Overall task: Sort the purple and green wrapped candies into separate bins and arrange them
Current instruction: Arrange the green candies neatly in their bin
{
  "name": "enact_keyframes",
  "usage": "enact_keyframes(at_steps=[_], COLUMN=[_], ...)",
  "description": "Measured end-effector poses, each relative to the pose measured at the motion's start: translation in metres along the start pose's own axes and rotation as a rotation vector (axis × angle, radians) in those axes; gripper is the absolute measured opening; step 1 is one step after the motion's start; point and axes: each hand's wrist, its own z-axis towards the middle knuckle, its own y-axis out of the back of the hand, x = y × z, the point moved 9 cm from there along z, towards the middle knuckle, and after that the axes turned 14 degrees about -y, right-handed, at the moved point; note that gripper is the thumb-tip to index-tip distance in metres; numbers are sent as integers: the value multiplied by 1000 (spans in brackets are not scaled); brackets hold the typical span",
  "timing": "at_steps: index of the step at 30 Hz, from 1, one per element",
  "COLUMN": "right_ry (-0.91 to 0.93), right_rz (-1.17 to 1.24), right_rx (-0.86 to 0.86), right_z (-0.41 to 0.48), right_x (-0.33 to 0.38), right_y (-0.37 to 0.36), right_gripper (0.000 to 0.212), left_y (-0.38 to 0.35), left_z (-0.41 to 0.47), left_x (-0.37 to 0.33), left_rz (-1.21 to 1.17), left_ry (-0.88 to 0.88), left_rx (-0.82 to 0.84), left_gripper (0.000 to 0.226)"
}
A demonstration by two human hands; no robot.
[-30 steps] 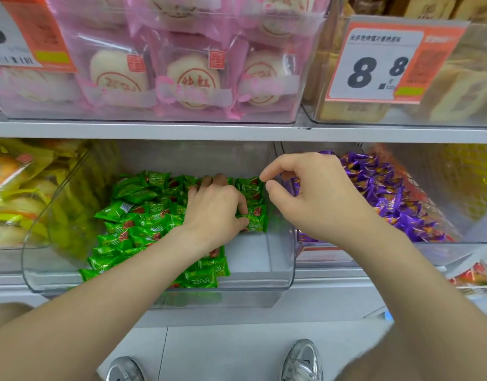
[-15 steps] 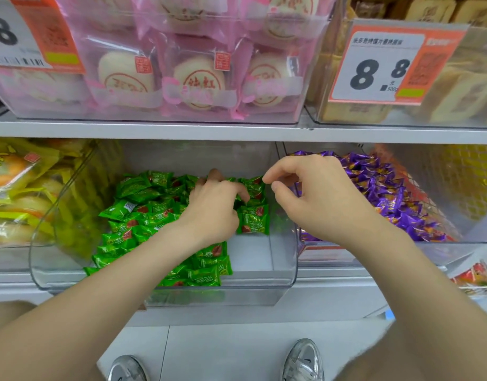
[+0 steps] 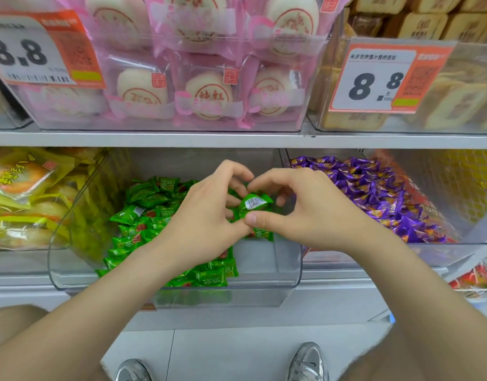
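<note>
The clear bin [image 3: 264, 284] is open at the front above a low lip, with bare floor in its right front corner (the only uncovered patch). Green candies [image 3: 143, 215] cover its left and back. The shelf [image 3: 236, 140] caps the opening overhead. The left hand [image 3: 206, 215] and right hand [image 3: 311, 213], both pinching one green candy [image 3: 253, 204], fill the middle. The bin's clear right side bars the way to the heaped purple candies [image 3: 374, 193].

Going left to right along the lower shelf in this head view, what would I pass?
yellow packets → green candies → left hand → held green candy → right hand → purple candies
</note>
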Motion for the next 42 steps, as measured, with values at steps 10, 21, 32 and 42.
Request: enact_keyframes(at_steps=[10,21,32,42], right_ry=[3,-137,-88,-83], right_rz=[-141,21,-7,-27], right_rx=[-86,-229,-183,-168], right_z=[5,5,9,6], right_x=[-7,-23,-18,-18], right_y=[3,29,21,19], right_gripper=[50,23,17,16], left_y=[4,-56,-72,-73], left_z=[3,13,30,29], left_x=[18,55,48,41], left_rz=[-90,387,706,775], left_ry=[119,73,-121,-117], left_rx=[188,366,399,413], left_gripper=[13,24,22,22])
